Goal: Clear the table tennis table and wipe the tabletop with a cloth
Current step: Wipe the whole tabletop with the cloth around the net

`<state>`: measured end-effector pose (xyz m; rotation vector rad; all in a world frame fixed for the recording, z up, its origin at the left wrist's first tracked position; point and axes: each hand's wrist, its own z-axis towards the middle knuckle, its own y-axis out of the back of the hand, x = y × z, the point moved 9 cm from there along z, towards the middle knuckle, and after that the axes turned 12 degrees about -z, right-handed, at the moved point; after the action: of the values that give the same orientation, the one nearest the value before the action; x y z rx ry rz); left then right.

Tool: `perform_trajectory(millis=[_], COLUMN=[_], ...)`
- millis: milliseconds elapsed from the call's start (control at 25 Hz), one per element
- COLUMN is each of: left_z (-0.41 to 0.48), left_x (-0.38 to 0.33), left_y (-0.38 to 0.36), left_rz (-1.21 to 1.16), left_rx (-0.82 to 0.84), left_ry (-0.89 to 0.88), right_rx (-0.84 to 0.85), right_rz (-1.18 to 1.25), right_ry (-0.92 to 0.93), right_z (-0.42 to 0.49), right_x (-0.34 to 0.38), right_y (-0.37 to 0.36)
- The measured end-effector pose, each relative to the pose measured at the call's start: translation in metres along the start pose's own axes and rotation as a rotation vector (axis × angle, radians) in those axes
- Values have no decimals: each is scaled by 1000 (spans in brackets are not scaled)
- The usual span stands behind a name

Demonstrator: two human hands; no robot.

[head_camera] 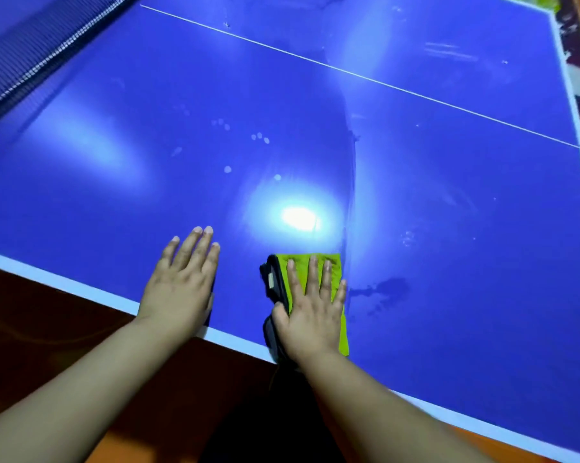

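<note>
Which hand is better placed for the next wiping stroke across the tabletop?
Right. The right hand lies flat on the green cloth, pressing it to the tabletop near the edge, with a dark smear just beside it. The left hand rests bare on the tabletop, holding nothing.

Both bare forearms reached forward from the lower edge of the view. The left hand (181, 282) lay palm down, fingers straight and close together. The right hand (310, 312) lay palm down, fingers straight and slightly spread, thumb held apart.
</note>
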<state>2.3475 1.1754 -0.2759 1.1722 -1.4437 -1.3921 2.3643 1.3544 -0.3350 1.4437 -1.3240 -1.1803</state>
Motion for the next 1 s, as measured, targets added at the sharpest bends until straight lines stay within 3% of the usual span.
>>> perform_trajectory(millis=[160,280,400,640,1000], left_z=[-18,-9,20,114,295], left_x=[-15,-30,-46,-66,-72], left_y=[-10,-16,-13,-14,-22], left_rz=[-35,-73,-102,-78,-144], left_rx=[70,109,148,172,225], left_ry=[-20,-50,-79,-35,113], right_rx=[60,71,-6,25,-39], right_rz=[11,5,15,32,18], right_ry=[42,42,-30,-86,-22], right_z=[-48,-32,22,161,371], right_x=[13,6,-16,-58,-89], right_y=[-10,-6,6,24,60])
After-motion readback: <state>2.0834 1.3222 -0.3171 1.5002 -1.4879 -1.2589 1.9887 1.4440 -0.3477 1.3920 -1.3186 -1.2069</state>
